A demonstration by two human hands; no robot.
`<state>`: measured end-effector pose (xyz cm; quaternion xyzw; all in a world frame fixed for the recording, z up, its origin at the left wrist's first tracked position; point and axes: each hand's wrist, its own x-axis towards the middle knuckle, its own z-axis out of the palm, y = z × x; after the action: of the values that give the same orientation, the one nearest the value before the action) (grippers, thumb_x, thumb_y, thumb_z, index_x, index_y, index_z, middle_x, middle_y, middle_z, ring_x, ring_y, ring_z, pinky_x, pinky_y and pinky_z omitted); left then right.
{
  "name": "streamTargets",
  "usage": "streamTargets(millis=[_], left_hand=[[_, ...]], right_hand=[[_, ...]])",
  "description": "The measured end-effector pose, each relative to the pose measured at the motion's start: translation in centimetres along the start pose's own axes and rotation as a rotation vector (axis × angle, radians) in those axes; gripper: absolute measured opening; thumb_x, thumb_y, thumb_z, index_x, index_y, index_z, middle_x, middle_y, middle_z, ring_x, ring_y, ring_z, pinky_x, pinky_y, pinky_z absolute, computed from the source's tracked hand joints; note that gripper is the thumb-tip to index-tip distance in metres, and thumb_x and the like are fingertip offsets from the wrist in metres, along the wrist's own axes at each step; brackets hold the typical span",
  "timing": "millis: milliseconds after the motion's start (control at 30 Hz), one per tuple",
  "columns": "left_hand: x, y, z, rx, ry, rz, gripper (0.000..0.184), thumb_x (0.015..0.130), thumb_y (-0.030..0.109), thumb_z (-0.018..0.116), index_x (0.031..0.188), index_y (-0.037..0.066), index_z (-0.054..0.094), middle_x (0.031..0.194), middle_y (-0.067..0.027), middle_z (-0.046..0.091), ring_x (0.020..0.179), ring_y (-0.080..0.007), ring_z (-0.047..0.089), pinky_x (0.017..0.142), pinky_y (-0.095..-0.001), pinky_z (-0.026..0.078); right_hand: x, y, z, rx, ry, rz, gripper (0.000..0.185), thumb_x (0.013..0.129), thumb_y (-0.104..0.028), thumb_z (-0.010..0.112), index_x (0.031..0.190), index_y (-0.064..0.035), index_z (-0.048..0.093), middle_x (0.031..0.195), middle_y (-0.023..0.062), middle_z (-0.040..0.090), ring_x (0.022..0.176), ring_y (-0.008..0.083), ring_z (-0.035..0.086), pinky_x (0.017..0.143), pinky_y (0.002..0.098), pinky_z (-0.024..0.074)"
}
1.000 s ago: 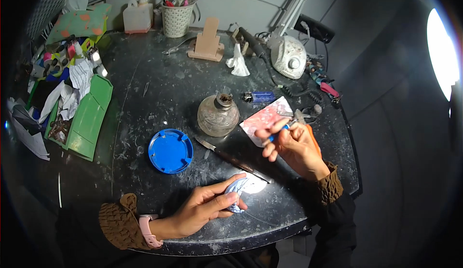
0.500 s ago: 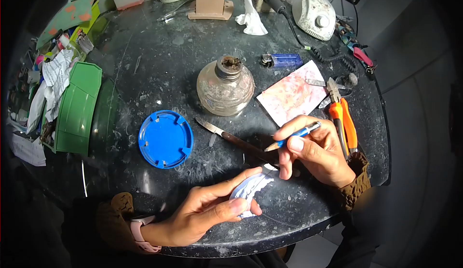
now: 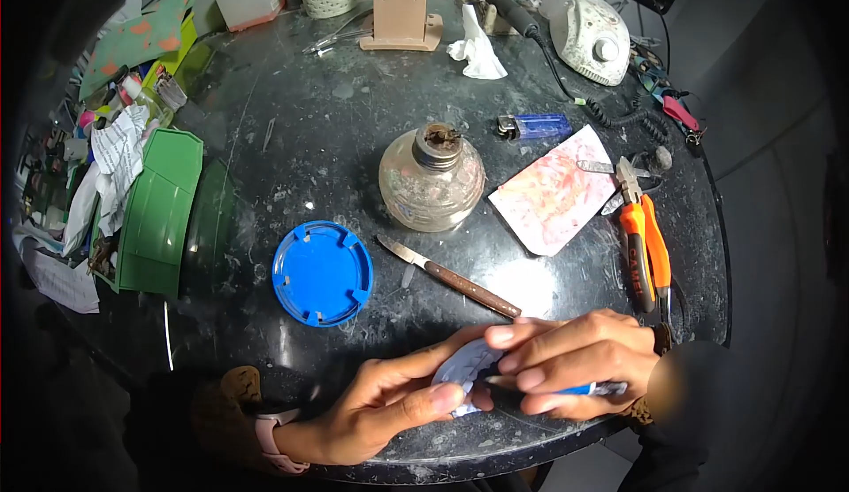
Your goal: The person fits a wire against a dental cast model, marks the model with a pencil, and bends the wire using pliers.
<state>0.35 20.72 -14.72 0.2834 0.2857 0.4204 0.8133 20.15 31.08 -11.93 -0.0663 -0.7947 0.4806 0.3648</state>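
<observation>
Near the front edge of the dark table, my left hand (image 3: 389, 403) holds a pale blue-white piece (image 3: 466, 366) with a jagged edge between thumb and fingers. My right hand (image 3: 579, 364) is closed on a blue pencil (image 3: 579, 389), its tip at the right side of the piece; the fingers hide part of both. Just beyond the hands lies a knife (image 3: 469, 288) with a wooden handle. A round blue lid (image 3: 323, 272) sits to the left of the knife, and a glass burner (image 3: 431, 182) stands behind it.
Orange-handled pliers (image 3: 644, 244) lie at the right beside a red-stained white card (image 3: 555, 193). A blue lighter (image 3: 539, 126) is behind the card. Green bin (image 3: 161, 213) and papers are at the left. A white device (image 3: 591, 39) with a coiled cord stands at the back right.
My right hand has come down and left from above the card, bringing the pencil to the piece. My left hand still holds the piece. The view has shifted.
</observation>
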Motion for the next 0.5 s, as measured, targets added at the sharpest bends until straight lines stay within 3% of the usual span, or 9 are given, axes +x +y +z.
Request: streamTargets(millis=[167,267,500], left_hand=[[0.07,0.02,-0.01,-0.005,-0.044,0.002,0.054,0.098,0.014,0.041,0.143,-0.005,0.018,0.136,-0.0162,0.041,0.117,-0.019,0.05,0.099,-0.0308,0.041],[0.19,0.62,0.4,0.018,-0.014,-0.083,0.057,0.096,0.014,0.04,0.14,-0.012,0.014,0.141,-0.0203,0.032,0.129,-0.024,0.037,0.106,-0.0388,0.033],[0.32,0.67,0.48,-0.016,-0.01,-0.104,0.063,0.094,0.012,0.042,0.141,-0.012,0.007,0.147,-0.0215,0.02,0.136,-0.0252,0.027,0.11,-0.0391,0.026]], right_hand=[[-0.18,0.62,0.38,-0.025,-0.042,-0.02,0.019,0.077,-0.001,0.07,0.094,0.0026,0.063,0.095,0.0139,0.065,0.091,0.0275,0.067,0.079,0.0336,0.0571],[-0.18,-0.16,0.09,-0.017,-0.1,0.113,0.016,0.077,0.0,0.07,0.091,0.0006,0.063,0.093,0.0163,0.065,0.096,0.0326,0.065,0.085,0.041,0.0547],[-0.06,-0.24,0.02,-0.024,-0.083,0.143,0.016,0.076,-0.001,0.072,0.09,0.0008,0.064,0.09,0.0179,0.066,0.092,0.0312,0.067,0.083,0.0396,0.0558]])
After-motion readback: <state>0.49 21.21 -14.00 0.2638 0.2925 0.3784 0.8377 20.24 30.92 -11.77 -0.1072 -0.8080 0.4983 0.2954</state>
